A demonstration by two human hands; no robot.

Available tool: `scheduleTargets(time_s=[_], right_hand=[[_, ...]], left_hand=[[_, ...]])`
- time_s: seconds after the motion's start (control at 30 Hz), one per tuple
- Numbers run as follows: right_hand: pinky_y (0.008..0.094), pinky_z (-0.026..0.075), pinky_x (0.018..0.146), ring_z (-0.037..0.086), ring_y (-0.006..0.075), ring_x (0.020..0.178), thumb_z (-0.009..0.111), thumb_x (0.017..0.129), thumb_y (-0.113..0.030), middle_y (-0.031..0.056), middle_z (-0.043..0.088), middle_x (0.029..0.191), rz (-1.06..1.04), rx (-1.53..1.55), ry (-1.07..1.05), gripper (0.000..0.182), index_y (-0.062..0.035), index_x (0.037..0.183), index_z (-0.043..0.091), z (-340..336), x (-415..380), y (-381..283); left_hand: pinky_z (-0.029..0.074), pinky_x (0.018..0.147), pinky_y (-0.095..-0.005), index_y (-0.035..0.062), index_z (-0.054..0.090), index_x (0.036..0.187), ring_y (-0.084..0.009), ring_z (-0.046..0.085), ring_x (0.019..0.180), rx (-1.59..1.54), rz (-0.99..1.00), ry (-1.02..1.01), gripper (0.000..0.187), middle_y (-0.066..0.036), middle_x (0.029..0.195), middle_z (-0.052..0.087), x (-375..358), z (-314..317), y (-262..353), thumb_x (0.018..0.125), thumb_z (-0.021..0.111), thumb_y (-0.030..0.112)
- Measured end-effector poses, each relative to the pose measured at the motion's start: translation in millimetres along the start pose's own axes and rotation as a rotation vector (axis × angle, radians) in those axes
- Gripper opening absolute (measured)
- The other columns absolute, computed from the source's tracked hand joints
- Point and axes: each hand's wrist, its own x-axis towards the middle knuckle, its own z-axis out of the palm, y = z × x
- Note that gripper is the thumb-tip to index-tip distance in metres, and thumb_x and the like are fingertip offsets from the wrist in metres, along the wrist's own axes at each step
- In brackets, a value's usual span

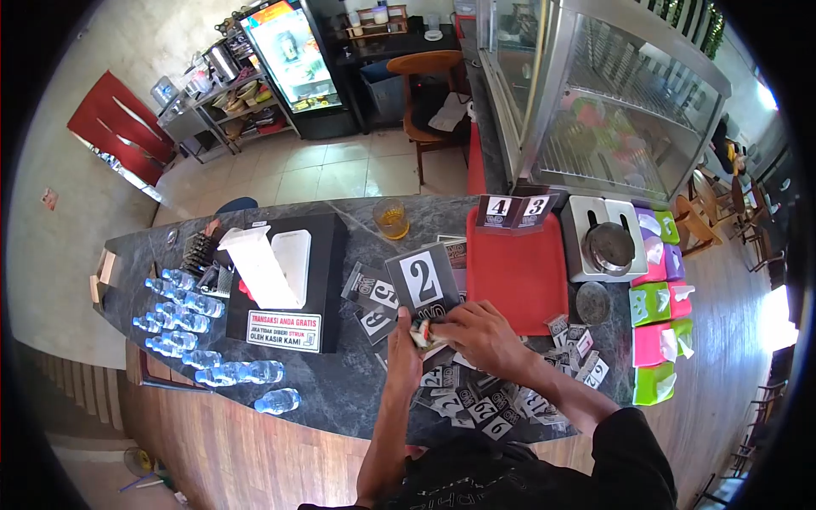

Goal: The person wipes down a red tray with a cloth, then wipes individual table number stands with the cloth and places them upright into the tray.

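Note:
My left hand is closed around the lower edge of a grey table number sign with a large black 2 on white. My right hand pinches a small crumpled whitish wad, perhaps tissue or cloth, against the sign's lower part. More large number signs lie to the left of my hands, partly overlapped by the held one. Below and to the right, many small number tags are scattered in a pile. A folded sign with 4 and 3 stands at the top of a red tray.
Several water bottles stand at left beside a black cash terminal. A glass of amber drink sits at the back. To the right are a small metal stove, an ashtray, bright tissue packs and a glass display case.

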Motion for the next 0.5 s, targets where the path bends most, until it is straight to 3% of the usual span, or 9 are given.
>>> scheduleTargets(time_s=[0.1, 0.17, 0.2, 0.23, 0.3, 0.43, 0.5], right_hand=[[0.0385, 0.046, 0.085, 0.062, 0.0272, 0.093, 0.066, 0.075, -0.003, 0.0072, 0.064, 0.097, -0.066, -0.109, 0.01, 0.038, -0.0126, 0.112, 0.071, -12.4, 3.9, -0.1], [0.0394, 0.045, 0.087, 0.06, 0.0266, 0.097, 0.062, 0.077, -0.003, 0.0053, 0.061, 0.094, -0.015, -0.065, 0.01, 0.04, -0.0172, 0.114, 0.07, -20.0, 3.5, 9.0], [0.0407, 0.046, 0.084, 0.06, 0.0281, 0.094, 0.063, 0.076, -0.003, 0.0069, 0.06, 0.092, 0.031, -0.058, 0.026, 0.039, -0.0159, 0.111, 0.071, -23.9, 6.3, 11.1], [0.042, 0.047, 0.081, 0.06, 0.0295, 0.092, 0.064, 0.074, -0.002, 0.0085, 0.06, 0.089, 0.071, -0.043, 0.043, 0.038, -0.0146, 0.109, 0.072, -26.6, 10.0, 11.7], [0.0445, 0.047, 0.075, 0.059, 0.0321, 0.087, 0.067, 0.071, -0.003, 0.0115, 0.058, 0.086, 0.06, -0.002, 0.124, 0.036, -0.0118, 0.105, 0.073, -21.3, 14.8, 21.6], [0.045, 0.046, 0.071, 0.057, 0.0337, 0.081, 0.07, 0.071, -0.005, 0.0118, 0.057, 0.083, -0.007, -0.05, 0.162, 0.035, -0.0093, 0.106, 0.071, -7.6, 40.1, -13.9], [0.0449, 0.046, 0.071, 0.057, 0.0335, 0.08, 0.071, 0.072, -0.005, 0.012, 0.057, 0.083, -0.061, -0.018, 0.154, 0.035, -0.0083, 0.107, 0.071, 6.2, 47.0, -16.1]], left_hand=[[0.058, 0.078, -0.0299, -0.0046, 0.064, 0.112, -0.0165, 0.068, 0.086, 0.055, -0.009, 0.079, 0.059, -0.01, 0.101, 0.069, -0.2, -0.7, 5.0, 0.107, 0.038, 0.048], [0.057, 0.082, -0.0328, -0.0078, 0.064, 0.116, -0.0192, 0.07, 0.09, 0.192, 0.02, 0.119, 0.067, -0.014, 0.105, 0.07, -1.9, 1.6, 18.5, 0.106, 0.035, 0.052], [0.057, 0.084, -0.0331, -0.008, 0.065, 0.114, -0.0187, 0.07, 0.091, 0.411, 0.029, 0.191, 0.069, -0.014, 0.104, 0.07, -7.0, 6.5, 34.8, 0.106, 0.034, 0.053], [0.055, 0.083, -0.0356, -0.0088, 0.066, 0.11, -0.0209, 0.07, 0.088, 0.245, 0.0, 0.203, 0.073, -0.014, 0.101, 0.071, -5.1, 7.2, 38.9, 0.106, 0.03, 0.055], [0.053, 0.08, -0.0399, -0.009, 0.063, 0.109, -0.0225, 0.068, 0.084, 0.738, 0.009, 0.268, 0.073, -0.013, 0.094, 0.069, 7.8, -14.7, 36.3, 0.106, 0.03, 0.056], [0.054, 0.073, -0.0397, -0.008, 0.058, 0.112, -0.0201, 0.064, 0.081, 0.678, 0.227, 0.044, 0.07, -0.009, 0.084, 0.064, 23.4, -24.2, 18.8, 0.105, 0.034, 0.057], [0.055, 0.084, -0.0313, -0.0031, 0.061, 0.125, -0.0139, 0.062, 0.099, 0.141, -0.117, 0.067, 0.074, -0.01, 0.107, 0.067, 24.4, -23.7, 17.9, 0.103, 0.034, 0.062]])
